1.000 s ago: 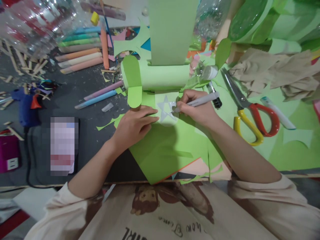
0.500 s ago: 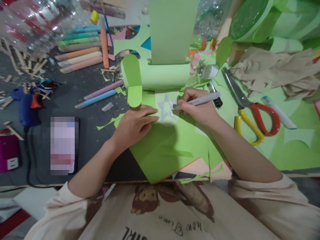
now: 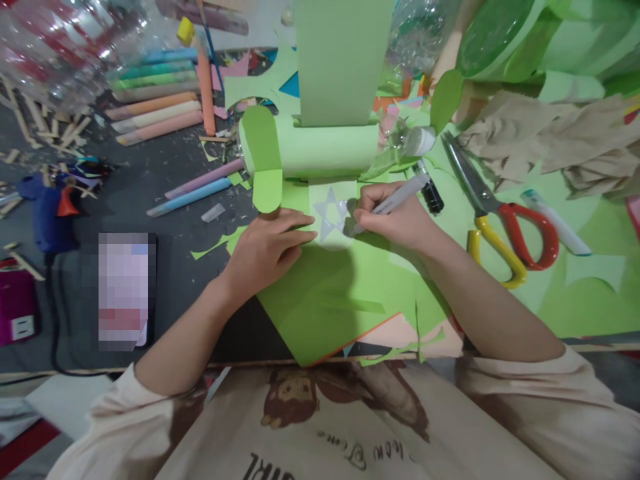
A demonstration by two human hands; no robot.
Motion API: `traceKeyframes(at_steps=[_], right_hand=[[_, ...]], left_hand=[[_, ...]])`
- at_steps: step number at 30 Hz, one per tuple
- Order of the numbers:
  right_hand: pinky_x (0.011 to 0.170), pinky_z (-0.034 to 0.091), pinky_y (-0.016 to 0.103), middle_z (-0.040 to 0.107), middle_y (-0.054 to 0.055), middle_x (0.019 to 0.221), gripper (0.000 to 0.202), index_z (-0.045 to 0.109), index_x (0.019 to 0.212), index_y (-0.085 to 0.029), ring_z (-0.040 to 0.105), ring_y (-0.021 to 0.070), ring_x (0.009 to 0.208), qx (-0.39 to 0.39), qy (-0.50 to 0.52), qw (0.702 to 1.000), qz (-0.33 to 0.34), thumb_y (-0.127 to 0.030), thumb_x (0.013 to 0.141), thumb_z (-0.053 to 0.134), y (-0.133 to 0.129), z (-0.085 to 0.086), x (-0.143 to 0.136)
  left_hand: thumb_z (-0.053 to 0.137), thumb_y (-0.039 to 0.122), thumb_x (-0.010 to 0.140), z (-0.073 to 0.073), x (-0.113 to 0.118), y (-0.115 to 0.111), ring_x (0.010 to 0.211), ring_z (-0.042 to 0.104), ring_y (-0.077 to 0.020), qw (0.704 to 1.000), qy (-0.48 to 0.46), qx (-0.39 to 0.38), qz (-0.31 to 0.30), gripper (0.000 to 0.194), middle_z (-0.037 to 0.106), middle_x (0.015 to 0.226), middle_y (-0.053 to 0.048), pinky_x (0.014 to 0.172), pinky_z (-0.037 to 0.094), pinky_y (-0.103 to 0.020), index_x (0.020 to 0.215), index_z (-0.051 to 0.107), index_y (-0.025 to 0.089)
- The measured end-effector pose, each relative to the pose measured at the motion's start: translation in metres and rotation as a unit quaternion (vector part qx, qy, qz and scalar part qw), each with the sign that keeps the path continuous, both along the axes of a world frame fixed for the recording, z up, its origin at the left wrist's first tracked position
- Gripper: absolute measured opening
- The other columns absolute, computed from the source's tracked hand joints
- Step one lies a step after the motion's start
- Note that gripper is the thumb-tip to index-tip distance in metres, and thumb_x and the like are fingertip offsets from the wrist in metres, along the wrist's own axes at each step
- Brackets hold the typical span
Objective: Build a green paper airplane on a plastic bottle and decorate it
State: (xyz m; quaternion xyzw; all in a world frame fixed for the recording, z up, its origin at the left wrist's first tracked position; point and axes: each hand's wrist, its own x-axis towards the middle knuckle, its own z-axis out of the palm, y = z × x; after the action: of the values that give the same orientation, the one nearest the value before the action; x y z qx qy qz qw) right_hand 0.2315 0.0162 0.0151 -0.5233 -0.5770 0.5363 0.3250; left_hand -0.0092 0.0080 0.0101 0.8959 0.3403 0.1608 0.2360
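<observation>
A silver-grey marker (image 3: 401,195) is pinched in my right hand (image 3: 393,217), its tip down at the right side of a drawn star (image 3: 327,212). The star is grey-violet with a pale middle, on a light green paper flap (image 3: 320,190) with a rounded end. This flap hangs from a bottle wrapped in light green paper (image 3: 325,148), lying on its side. Flat, with fingers stretched out, my left hand (image 3: 273,247) rests at the flap's left edge. Just above that hand is a brighter green rounded strip (image 3: 267,190). Bright green sheets (image 3: 320,293) lie underneath.
Scissors with red and yellow handles (image 3: 500,217) and a black marker cap (image 3: 433,190) lie to the right, near crumpled brown paper (image 3: 540,140). On the left are a phone (image 3: 125,287), a blue glue gun (image 3: 50,213) with its cord, and several coloured pens (image 3: 157,103).
The marker tip has shifted slightly right and down along the star, and the marker is tilted more steeply. More grey shows at the star's right side. My left hand stays in place.
</observation>
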Motion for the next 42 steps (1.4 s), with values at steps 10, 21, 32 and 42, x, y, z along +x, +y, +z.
traceKeyframes(at_steps=[10, 21, 32, 42], right_hand=[[0.051, 0.025, 0.027, 0.039, -0.007, 0.048, 0.030, 0.037, 0.049, -0.022, 0.032, 0.0078, 0.050, 0.011, -0.008, 1.000, -0.026, -0.009, 0.065, 0.059, 0.001, 0.001, -0.002], [0.051, 0.023, 0.028, 0.040, -0.007, 0.048, 0.029, 0.039, 0.050, -0.022, 0.033, 0.0080, 0.050, 0.005, 0.003, 1.000, 0.000, -0.010, 0.067, 0.058, 0.000, 0.000, -0.001], [0.053, 0.031, 0.028, 0.046, -0.006, 0.051, 0.028, 0.042, 0.053, -0.022, 0.041, 0.0100, 0.051, 0.022, 0.010, 0.999, -0.026, -0.014, 0.071, 0.062, -0.006, 0.000, -0.004], [0.052, 0.031, 0.027, 0.045, -0.006, 0.051, 0.029, 0.041, 0.054, -0.023, 0.039, 0.0097, 0.052, 0.066, -0.020, 0.996, -0.052, -0.024, 0.074, 0.062, -0.016, -0.004, -0.015]], left_hand=[[0.043, 0.012, 0.092, 0.002, 0.001, 0.000, 0.115, 0.067, -0.0262, 1.000, 0.008, -0.003, -0.001, 0.034, 0.074, 0.119, -0.010, 0.094, 0.056, -0.044, 0.103, 0.074, 0.021], [0.041, 0.012, 0.093, 0.001, 0.000, 0.000, 0.113, 0.068, -0.0283, 1.000, -0.003, 0.009, -0.008, 0.035, 0.074, 0.118, -0.012, 0.092, 0.056, -0.046, 0.103, 0.074, 0.019], [0.042, 0.011, 0.093, 0.000, 0.001, -0.001, 0.112, 0.069, -0.0262, 1.000, 0.003, 0.019, -0.006, 0.034, 0.074, 0.118, -0.011, 0.091, 0.055, -0.041, 0.102, 0.074, 0.019], [0.043, 0.010, 0.091, 0.001, 0.000, -0.002, 0.114, 0.067, -0.0258, 1.000, 0.013, 0.004, -0.004, 0.036, 0.073, 0.120, -0.010, 0.092, 0.055, -0.041, 0.105, 0.074, 0.019]])
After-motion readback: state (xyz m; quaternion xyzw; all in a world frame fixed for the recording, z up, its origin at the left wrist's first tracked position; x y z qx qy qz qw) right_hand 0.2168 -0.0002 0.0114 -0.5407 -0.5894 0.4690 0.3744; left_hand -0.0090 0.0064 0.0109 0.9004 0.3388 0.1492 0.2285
